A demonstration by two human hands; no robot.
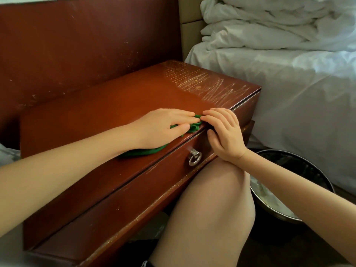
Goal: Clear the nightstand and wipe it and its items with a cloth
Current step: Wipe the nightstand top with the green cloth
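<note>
A reddish-brown wooden nightstand (107, 105) fills the middle of the view; its top carries pale scratches at the far right corner. A green cloth (146, 151) lies near the top's front edge. My left hand (163, 126) presses flat on the cloth, covering most of it. My right hand (223, 132) rests at the front edge, above the drawer; its fingertips touch the cloth's bunched right end (195, 126) and its thumb hangs in front of the drawer.
The drawer front has a metal ring pull (195, 158). A bed with white sheets (300, 97) and a crumpled duvet stands to the right. A dark round bin (300, 170) with white waste sits on the floor by my knee (215, 199). A matching wood panel (77, 45) rises behind.
</note>
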